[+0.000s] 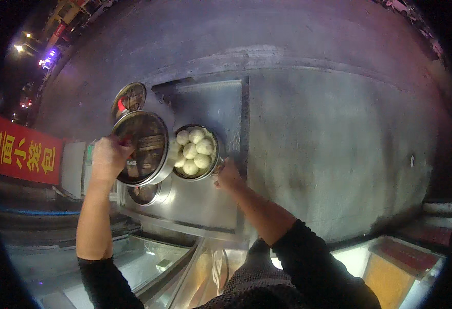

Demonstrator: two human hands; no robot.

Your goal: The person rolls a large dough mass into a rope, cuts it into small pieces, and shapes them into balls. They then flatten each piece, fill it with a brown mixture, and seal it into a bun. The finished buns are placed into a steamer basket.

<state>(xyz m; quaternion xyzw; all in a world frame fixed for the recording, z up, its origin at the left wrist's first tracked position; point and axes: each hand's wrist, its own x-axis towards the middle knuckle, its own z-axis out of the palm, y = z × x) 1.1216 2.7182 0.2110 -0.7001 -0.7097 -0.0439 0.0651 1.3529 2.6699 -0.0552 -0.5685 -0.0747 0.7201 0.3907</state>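
My left hand (111, 157) is closed on the left edge of a round steamer tier (148, 144) with a metal rim and a dark brown woven-looking top. Just to its right, a smaller-looking round steamer (213, 172) stands uncovered, with several pale round buns (190, 151) packed inside. At the lower right rim of this one, my right hand (228, 175) is closed on what looks like a handle. The left tier overlaps the bun steamer's left side and partly hides a bun there.
Another dark-topped steamer (133, 95) with a red piece stands behind, and one more (144, 195) shows below the left tier. All are at a steel counter (200, 208). A red banner (25, 149) hangs at far left; grey pavement (329, 144) lies beyond.
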